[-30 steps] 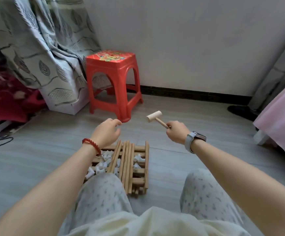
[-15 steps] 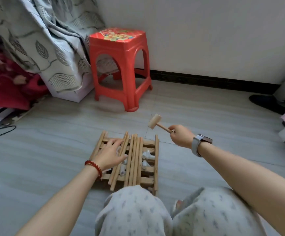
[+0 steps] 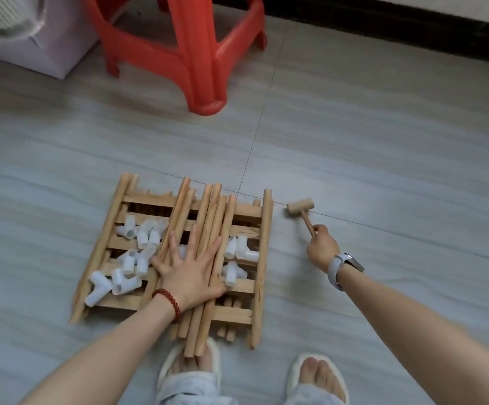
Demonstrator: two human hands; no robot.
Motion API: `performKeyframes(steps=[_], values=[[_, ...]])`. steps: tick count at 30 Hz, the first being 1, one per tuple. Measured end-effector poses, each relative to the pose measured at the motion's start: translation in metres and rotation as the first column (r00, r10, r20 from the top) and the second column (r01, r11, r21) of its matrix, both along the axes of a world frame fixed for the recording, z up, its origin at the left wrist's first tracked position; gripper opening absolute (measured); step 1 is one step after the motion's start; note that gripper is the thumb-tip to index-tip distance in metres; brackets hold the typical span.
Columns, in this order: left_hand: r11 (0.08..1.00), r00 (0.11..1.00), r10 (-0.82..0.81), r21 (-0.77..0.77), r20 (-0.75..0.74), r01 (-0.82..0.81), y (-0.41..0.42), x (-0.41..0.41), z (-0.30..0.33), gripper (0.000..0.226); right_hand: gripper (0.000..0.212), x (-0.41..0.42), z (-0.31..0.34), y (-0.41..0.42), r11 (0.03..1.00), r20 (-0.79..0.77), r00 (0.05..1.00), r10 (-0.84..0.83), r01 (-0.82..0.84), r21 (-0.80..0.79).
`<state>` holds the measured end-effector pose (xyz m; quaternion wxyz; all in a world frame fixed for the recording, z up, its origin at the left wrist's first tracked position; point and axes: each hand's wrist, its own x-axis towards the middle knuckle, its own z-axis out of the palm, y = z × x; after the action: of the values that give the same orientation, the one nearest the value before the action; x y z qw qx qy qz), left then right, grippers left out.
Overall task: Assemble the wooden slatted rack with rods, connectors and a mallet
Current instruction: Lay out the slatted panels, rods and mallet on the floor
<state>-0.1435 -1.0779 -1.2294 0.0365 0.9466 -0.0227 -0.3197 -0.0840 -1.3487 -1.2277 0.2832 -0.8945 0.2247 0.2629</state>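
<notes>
A wooden slatted panel lies flat on the grey floor in front of my feet. Several loose wooden rods lie lengthwise across its middle. White plastic connectors are piled on the slats at the left, with a few more connectors at the right. My left hand rests flat with fingers spread on top of the rods. My right hand grips the handle of a small wooden mallet, whose head touches the floor just right of the panel.
A red plastic stool stands on the floor beyond the panel. A white box with a curtain over it sits at the far left. A dark skirting board runs along the wall. My slippered feet are just below the panel.
The view has tilted down and closer to the floor. My left hand went from hovering to pressing flat on the rods. My right hand lowered the mallet from mid-air to the floor.
</notes>
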Motion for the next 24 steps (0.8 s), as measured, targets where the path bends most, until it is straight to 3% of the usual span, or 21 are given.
performKeyframes(steps=[7,10,12,15,17,19,24], values=[[0.998,0.998,0.053,-0.026,0.033,-0.052,0.003,0.080,-0.001,0.091,0.039,0.032,-0.032,-0.011,0.991,-0.105,0.994,0.016,-0.029,-0.128],[0.999,1.000,0.008,-0.050,0.027,-0.006,0.002,0.120,0.000,0.092,0.043,0.038,-0.024,0.004,0.969,0.040,0.993,0.115,-0.103,-0.224],[0.997,0.999,-0.039,-0.066,0.014,0.040,0.007,0.131,0.000,0.093,0.038,0.037,-0.013,0.029,0.991,0.169,0.977,0.130,-0.123,-0.048],[0.998,0.994,-0.025,-0.062,0.111,0.032,0.013,0.120,-0.004,0.087,0.053,0.027,-0.001,0.078,0.947,0.039,0.994,0.106,-0.113,0.302],[0.999,0.977,0.015,-0.053,0.214,-0.004,0.018,0.109,-0.006,0.080,0.063,0.025,0.001,0.100,0.943,-0.013,0.987,0.163,-0.152,0.296],[0.997,0.962,0.068,-0.046,0.265,-0.058,0.027,0.099,-0.007,0.075,0.056,0.029,0.002,0.114,0.957,-0.025,0.977,0.210,-0.200,0.212],[0.987,0.962,0.159,-0.006,0.223,-0.162,0.055,0.091,-0.004,0.079,0.035,0.044,0.006,0.144,0.984,-0.049,0.986,0.158,-0.153,0.093]])
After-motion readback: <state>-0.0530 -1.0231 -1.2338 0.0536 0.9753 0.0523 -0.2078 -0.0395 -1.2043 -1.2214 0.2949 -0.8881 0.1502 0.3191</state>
